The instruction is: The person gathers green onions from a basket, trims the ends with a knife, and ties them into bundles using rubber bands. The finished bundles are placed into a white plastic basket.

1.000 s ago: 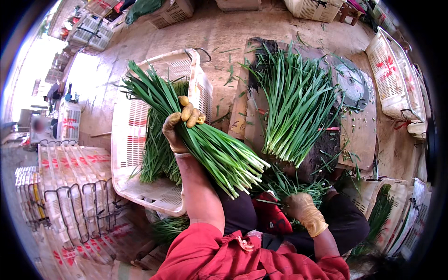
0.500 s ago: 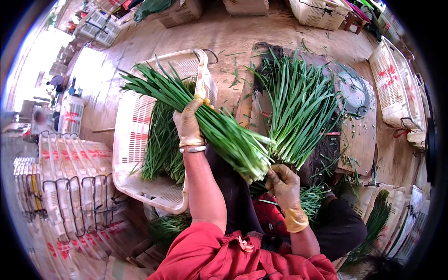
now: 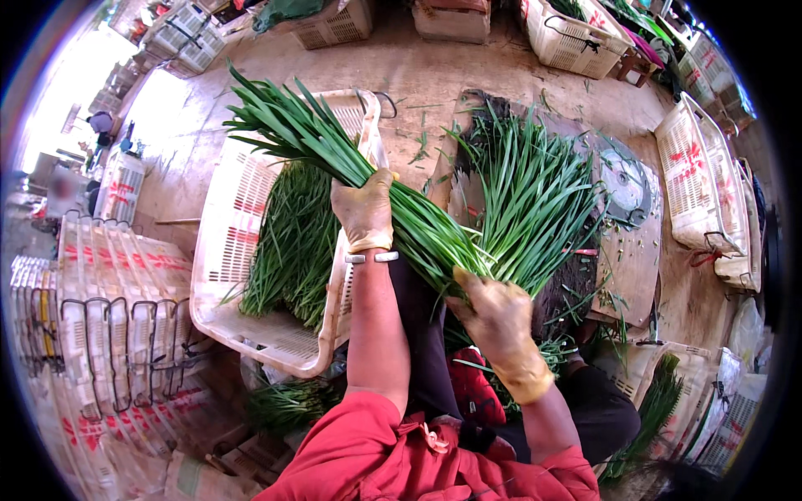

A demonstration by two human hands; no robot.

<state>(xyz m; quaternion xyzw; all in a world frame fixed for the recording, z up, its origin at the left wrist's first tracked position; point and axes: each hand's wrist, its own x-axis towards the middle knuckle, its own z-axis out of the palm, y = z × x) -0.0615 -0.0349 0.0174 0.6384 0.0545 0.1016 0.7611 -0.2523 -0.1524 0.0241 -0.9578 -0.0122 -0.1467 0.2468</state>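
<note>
My left hand (image 3: 364, 209), in a dirty yellow glove, grips the middle of a long bundle of green chives (image 3: 309, 138), held slanted above a white plastic crate (image 3: 242, 196). My right hand (image 3: 497, 316), gloved the same way, holds the bundle's cut lower end near my lap. More chives (image 3: 288, 242) lie inside the crate under the bundle. A fanned pile of chives (image 3: 530, 196) rests on a board (image 3: 631, 259) just past my right hand.
Stacked white crates (image 3: 109, 309) stand at my left. More crates (image 3: 697, 179) sit at right and along the far edge (image 3: 576, 33). A round metal disc (image 3: 622, 185) lies on the board. Loose chives (image 3: 284, 405) lie by my knee and in a lower right crate (image 3: 656, 409).
My right hand rose from my lap and took hold of the bundle's cut end. The left hand carried the bundle slightly toward the crate.
</note>
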